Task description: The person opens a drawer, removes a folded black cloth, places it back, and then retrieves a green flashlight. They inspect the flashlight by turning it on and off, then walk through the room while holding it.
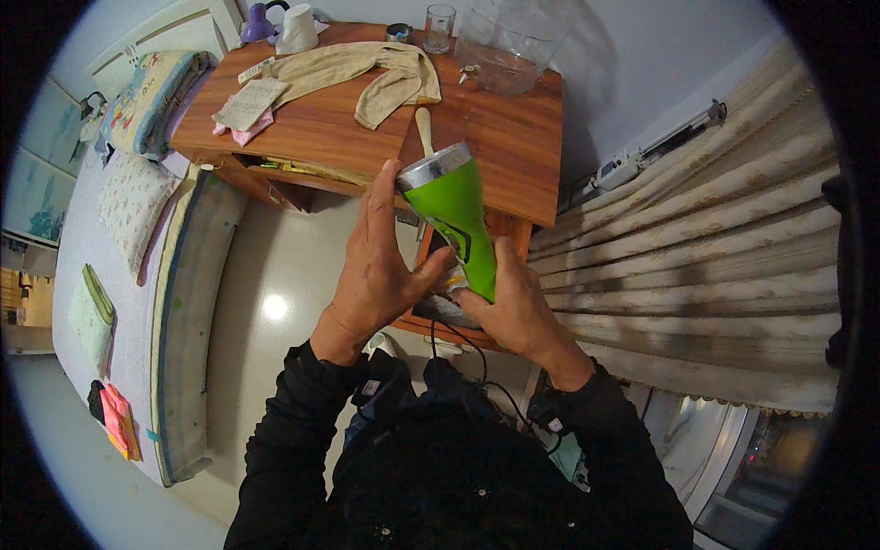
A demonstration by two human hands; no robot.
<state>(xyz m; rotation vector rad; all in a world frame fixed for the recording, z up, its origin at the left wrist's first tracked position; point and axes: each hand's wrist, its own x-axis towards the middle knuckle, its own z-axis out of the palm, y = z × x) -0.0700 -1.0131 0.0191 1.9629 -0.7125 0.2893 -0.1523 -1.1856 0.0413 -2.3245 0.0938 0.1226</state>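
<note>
A green flashlight point(456, 206) with a wide silver head is held up in front of me, its head tilted up and to the left. My right hand point(515, 298) is closed around its narrow lower end. My left hand point(374, 266) is open beside it, fingers stretched upward near the silver rim. Its thumb reaches toward the flashlight's body; whether it touches cannot be made out. Behind the silver head, a pale handle point(424, 130) sticks up over the desk; the rest of it is hidden.
The wooden desk point(321, 110) bears a beige towel point(399, 78), a notepad point(249, 104), a glass mug point(439, 29) and a clear container with a tap point(511, 55). A drawer point(412, 316) stands open below my hands. Left is a bed point(124, 316); right, a curtain point(706, 266).
</note>
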